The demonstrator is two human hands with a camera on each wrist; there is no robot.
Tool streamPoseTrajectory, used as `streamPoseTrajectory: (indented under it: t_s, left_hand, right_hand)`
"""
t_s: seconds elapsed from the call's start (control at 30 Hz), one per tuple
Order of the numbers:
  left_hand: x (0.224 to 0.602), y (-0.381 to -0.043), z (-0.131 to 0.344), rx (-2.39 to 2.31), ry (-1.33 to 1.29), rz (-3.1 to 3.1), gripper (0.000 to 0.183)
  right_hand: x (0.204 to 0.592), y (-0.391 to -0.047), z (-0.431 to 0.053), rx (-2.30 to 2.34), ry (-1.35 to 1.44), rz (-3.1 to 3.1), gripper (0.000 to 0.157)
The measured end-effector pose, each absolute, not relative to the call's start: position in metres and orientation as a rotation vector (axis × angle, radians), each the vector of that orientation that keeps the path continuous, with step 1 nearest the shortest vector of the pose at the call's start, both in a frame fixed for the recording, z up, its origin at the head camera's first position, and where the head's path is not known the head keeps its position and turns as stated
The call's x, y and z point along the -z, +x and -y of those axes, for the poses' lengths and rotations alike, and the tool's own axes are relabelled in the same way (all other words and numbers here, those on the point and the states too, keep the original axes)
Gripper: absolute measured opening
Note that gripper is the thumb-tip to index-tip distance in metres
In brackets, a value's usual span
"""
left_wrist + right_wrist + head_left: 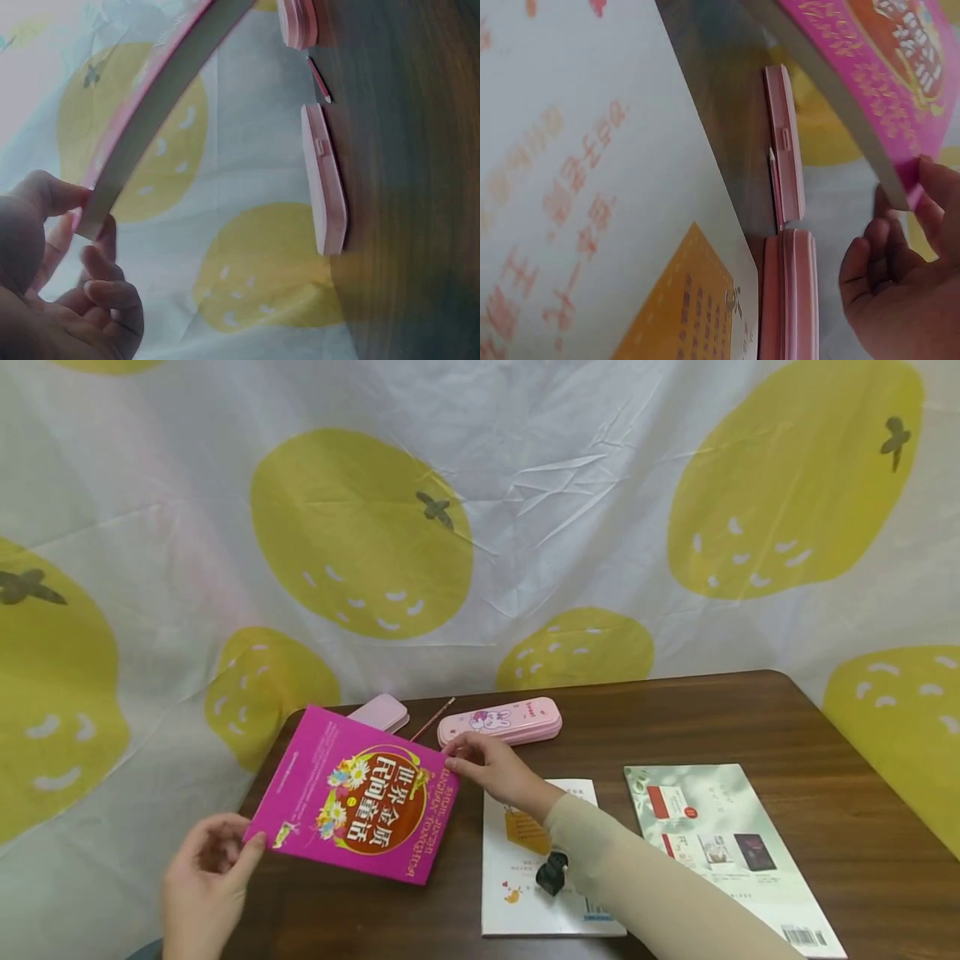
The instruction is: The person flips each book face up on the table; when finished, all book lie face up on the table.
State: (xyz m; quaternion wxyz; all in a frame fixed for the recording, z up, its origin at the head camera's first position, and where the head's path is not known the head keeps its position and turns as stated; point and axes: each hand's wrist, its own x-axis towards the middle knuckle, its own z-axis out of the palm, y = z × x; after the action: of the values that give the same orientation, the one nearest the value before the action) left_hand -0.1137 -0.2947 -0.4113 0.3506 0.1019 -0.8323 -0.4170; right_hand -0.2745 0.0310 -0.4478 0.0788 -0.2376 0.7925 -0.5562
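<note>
A magenta book (pixel 300 793) with flowers and a red oval on its cover is held up between both hands, tilted, above the left part of the table. My left hand (pixel 210 877) pinches its near left corner, thumb on the cover. At the opposite corner, my right hand (pixel 498 772) grips the book between thumb and fingers. The left wrist view shows the book's thick page edge (pixel 157 112) above the left fingers. In the right wrist view, the right thumb lies on the magenta cover (pixel 870 82).
On the brown table (pixel 585 735), a white book (pixel 517 893) lies under the right forearm, with a pale green book (pixel 712 827) to its right. Behind are a pink rabbit pencil case (pixel 517 720), a pencil (pixel 435 717) and a plain pink case (pixel 384 712). A lemon-print curtain (pixel 480 527) hangs behind.
</note>
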Motion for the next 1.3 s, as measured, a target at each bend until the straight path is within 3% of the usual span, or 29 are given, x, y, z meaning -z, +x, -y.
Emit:
streamPoseTrajectory:
  t_s: [0.27, 0.73, 1.3]
  left_hand:
    - [0.418, -0.116, 0.301, 0.824, 0.424, 2.513, 0.027]
    - [0.442, -0.123, 0.323, 0.838, 0.384, 3.101, 0.035]
    - [0.45, -0.126, 0.316, 0.655, 0.512, 3.255, 0.042]
  right_hand:
    - [0.455, -0.276, -0.034, 1.417, -0.891, -2.369, 0.039]
    - [0.469, -0.274, -0.023, 0.973, -0.965, -2.492, 0.035]
    - [0.47, -0.271, -0.017, 0.66, -0.938, -2.699, 0.035]
